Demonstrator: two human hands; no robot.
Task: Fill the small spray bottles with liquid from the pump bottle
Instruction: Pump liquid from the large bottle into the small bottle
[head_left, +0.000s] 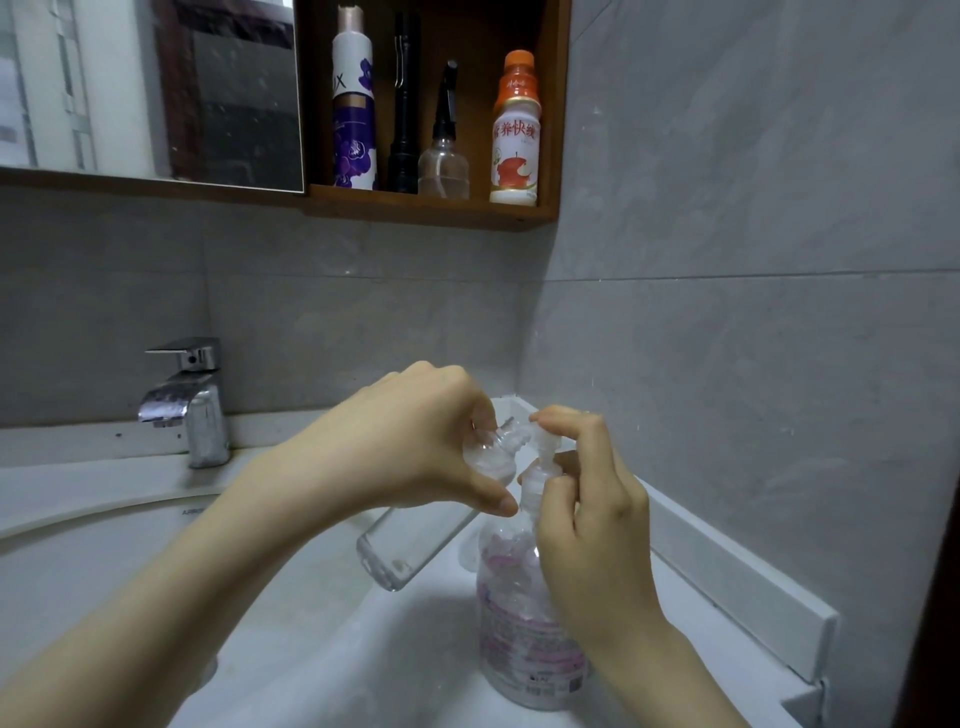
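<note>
A clear pump bottle with a pink label stands on the white counter at the sink's right edge. My right hand is at its pump head, forefinger on top and other fingers curled round the neck. My left hand grips a small clear bottle, tilted with its open mouth against the pump's nozzle. Another clear small bottle lies on its side on the counter below my left hand.
A chrome tap stands at the back left of the white basin. A wooden shelf above holds a spray bottle, a black torch, a purple can and an orange-capped drink bottle. Tiled wall close on the right.
</note>
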